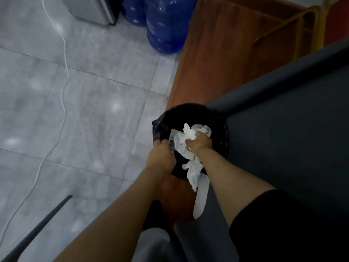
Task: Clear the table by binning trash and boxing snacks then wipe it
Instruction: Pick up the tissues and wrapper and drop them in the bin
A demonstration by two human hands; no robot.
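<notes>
A round black bin (190, 112) lined with a black bag stands on the floor beside a dark sofa. My right hand (200, 142) is over the bin's mouth, closed around a bunch of crumpled white tissues (188, 135). More white tissue (193, 172) hangs below that wrist over the bin's near rim. At the bin's left rim my left hand (162, 154) is closed, its fingers curled over the edge of the black bag. The inside of the bin is mostly hidden by the hands and tissue.
A dark grey sofa (292, 138) fills the right side. Wood flooring (226, 44) meets grey tiles (85, 101) on the left. Blue water jugs (164, 29) stand at the top, and a white cable (64, 82) trails across the tiles. A grey pole (37, 229) lies low left.
</notes>
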